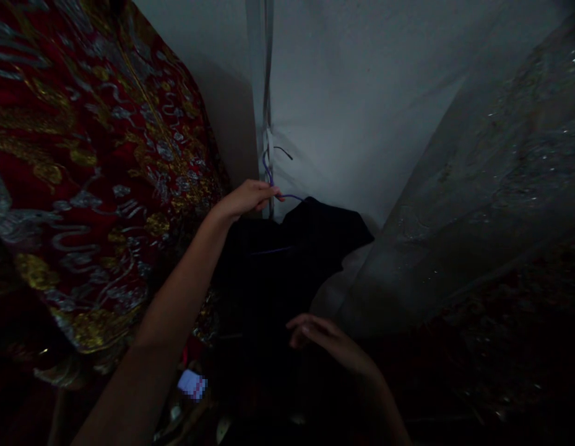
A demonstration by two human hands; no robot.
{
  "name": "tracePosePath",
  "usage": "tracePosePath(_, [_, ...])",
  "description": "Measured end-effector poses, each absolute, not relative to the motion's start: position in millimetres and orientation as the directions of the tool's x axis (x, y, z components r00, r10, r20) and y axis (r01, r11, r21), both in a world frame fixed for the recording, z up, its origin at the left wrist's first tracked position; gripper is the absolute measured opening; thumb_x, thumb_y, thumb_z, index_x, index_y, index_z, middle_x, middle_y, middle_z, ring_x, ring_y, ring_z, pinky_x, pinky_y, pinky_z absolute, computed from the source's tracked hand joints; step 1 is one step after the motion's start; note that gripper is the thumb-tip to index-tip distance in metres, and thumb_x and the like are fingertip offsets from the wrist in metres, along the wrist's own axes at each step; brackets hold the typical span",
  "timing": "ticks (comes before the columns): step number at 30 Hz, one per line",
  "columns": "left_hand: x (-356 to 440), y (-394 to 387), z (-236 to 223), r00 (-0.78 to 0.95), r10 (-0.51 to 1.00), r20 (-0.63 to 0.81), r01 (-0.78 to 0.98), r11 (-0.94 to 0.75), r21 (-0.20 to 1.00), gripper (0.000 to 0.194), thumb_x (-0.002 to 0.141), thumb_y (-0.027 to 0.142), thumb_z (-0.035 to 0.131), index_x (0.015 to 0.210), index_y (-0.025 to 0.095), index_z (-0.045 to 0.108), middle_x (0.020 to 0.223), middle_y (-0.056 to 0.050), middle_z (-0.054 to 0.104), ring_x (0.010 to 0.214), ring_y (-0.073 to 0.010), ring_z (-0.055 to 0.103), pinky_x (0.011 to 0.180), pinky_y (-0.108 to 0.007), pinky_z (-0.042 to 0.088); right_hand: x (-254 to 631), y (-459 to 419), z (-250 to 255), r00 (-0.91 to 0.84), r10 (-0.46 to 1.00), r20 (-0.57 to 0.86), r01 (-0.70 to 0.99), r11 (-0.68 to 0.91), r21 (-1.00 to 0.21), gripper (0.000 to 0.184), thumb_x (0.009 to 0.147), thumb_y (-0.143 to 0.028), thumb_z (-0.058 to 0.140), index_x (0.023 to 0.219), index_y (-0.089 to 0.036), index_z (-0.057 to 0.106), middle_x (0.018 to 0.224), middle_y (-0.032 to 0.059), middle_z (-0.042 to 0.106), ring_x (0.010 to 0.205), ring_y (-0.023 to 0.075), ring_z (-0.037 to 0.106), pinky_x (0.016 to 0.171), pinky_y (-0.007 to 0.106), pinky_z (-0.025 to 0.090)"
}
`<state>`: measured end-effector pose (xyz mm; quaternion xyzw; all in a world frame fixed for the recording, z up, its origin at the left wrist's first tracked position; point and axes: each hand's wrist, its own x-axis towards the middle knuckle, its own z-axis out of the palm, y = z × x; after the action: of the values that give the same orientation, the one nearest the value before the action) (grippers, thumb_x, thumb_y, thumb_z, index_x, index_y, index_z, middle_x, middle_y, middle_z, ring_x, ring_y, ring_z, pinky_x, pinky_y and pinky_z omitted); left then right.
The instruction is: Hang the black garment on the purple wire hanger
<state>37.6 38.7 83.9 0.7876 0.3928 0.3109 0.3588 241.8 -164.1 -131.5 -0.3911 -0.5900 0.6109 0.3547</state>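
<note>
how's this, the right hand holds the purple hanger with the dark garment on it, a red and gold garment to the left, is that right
Not quite: the head view shows the left hand holding the purple hanger; the right hand is lower down, away from it. The dark garment and the red and gold garment are as you say.

Very dim here! The pale wall (361, 93) catches most light, soft shadows across it; the black garment (331, 229) sinks into murk, glints prick the sequinned fabric (523, 173), lower right nearly black.
</note>
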Motion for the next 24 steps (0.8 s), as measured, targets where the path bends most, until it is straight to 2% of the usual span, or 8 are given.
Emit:
tracePosePath(3, [42.2, 30.8, 64.2, 0.511, 0.831, 0.221, 0.406, -0.46, 0.79, 0.041, 0.091, 0.049, 0.055, 0.081, 0.014, 0.073, 0.042, 0.006, 0.041, 0.039, -0.0073, 0.031, 0.046, -0.023, 0.023, 221.8, -142.6, -137.2, -0.221, 0.974, -0.05, 0.181, -0.009, -0.983, 0.056, 0.091, -0.069, 0.046, 0.094, -0.018, 0.07, 0.079, 0.0057, 0.07, 0.08, 0.0215, 0.066, 0.077, 0.033, 0.048])
tracePosePath(6, [37.6, 26.3, 43.7, 0.459, 0.845, 0.275, 0.426, -0.481, 0.766, 0.044, 0.091, 0.05, 0.051, 0.083, 0.013, 0.073, 0.042, 0.006, 0.043, 0.04, -0.0088, 0.036, 0.047, -0.022, 0.026, 199.5, -109.7, -143.9, -0.034, 0.994, -0.102, 0.355, -0.083, -0.931, 0.065, 0.092, -0.073, 0.035, 0.072, -0.018, 0.066, 0.06, 0.0034, 0.063, 0.062, 0.019, 0.063, 0.065, 0.03, 0.045])
tracePosePath(11, [37.0, 15.5, 38.4, 0.375, 0.799, 0.471, 0.57, -0.599, 0.563, 0.043, 0.095, 0.048, 0.048, 0.082, 0.015, 0.073, 0.051, 0.002, 0.055, 0.05, -0.0129, 0.05, 0.052, -0.024, 0.034, 179.3, -49.3, -160.6, 0.037, 0.971, -0.237, 0.517, -0.221, -0.827, 0.057, 0.098, -0.055, 0.038, 0.058, -0.019, 0.058, 0.052, 0.0033, 0.058, 0.056, 0.0168, 0.06, 0.062, 0.028, 0.04])
tracePosePath(13, [38.3, 7.7, 36.9, 0.334, 0.746, 0.576, 0.612, -0.636, 0.47, 0.038, 0.096, 0.043, 0.049, 0.083, 0.016, 0.073, 0.065, -0.002, 0.064, 0.064, -0.0164, 0.059, 0.062, -0.027, 0.042, 179.6, -41.2, -173.0, 0.035, 0.962, -0.271, 0.516, -0.25, -0.819, 0.047, 0.096, -0.046, 0.045, 0.059, -0.019, 0.057, 0.054, 0.0034, 0.058, 0.055, 0.0165, 0.059, 0.06, 0.027, 0.038])
tracePosePath(16, [36.5, -14.1, 12.2, 0.145, 0.633, 0.761, 0.617, -0.659, 0.43, 0.028, 0.098, 0.034, 0.047, 0.099, 0.02, 0.071, 0.099, -0.007, 0.07, 0.096, -0.0218, 0.064, 0.086, -0.035, 0.048, 182.9, -58.0, -197.3, 0.028, 0.959, -0.281, 0.48, -0.259, -0.838, 0.038, 0.093, -0.041, 0.049, 0.062, -0.019, 0.055, 0.057, 0.0036, 0.06, 0.056, 0.0164, 0.058, 0.057, 0.026, 0.039])
tracePosePath(18, [35.3, -39.0, -26.1, -0.039, 0.545, 0.838, 0.614, -0.649, 0.45, 0.026, 0.099, 0.031, 0.043, 0.101, 0.023, 0.068, 0.112, -0.009, 0.066, 0.109, -0.0234, 0.06, 0.096, -0.041, 0.047, 183.0, -82.5, -214.4, 0.035, 0.962, -0.27, 0.437, -0.258, -0.862, 0.038, 0.094, -0.045, 0.044, 0.065, -0.02, 0.052, 0.06, 0.0038, 0.061, 0.057, 0.0162, 0.058, 0.056, 0.026, 0.041])
tracePosePath(20, [37.5, -71.3, -80.0, -0.169, 0.538, 0.826, 0.589, -0.616, 0.522, 0.022, 0.098, 0.028, 0.044, 0.097, 0.025, 0.066, 0.111, -0.009, 0.063, 0.109, -0.0242, 0.059, 0.097, -0.045, 0.047, 180.2, -108.7, -228.4, 0.058, 0.973, -0.224, 0.336, -0.23, -0.913, 0.042, 0.093, -0.054, 0.038, 0.067, -0.022, 0.049, 0.06, 0.003, 0.058, 0.055, 0.0163, 0.056, 0.055, 0.026, 0.043])
tracePosePath(24, [53.3, -133.4, -197.9, -0.43, 0.656, 0.62, 0.484, -0.413, 0.772, 0.011, 0.092, 0.025, 0.05, 0.095, 0.022, 0.06, 0.099, -0.007, 0.059, 0.097, -0.0224, 0.06, 0.087, -0.04, 0.051, 173.8, -141.4, -235.7, 0.1, 0.987, -0.124, 0.06, -0.13, -0.99, 0.053, 0.08, -0.074, 0.048, 0.065, -0.023, 0.048, 0.052, -0.0026, 0.046, 0.048, 0.0141, 0.044, 0.048, 0.027, 0.037])
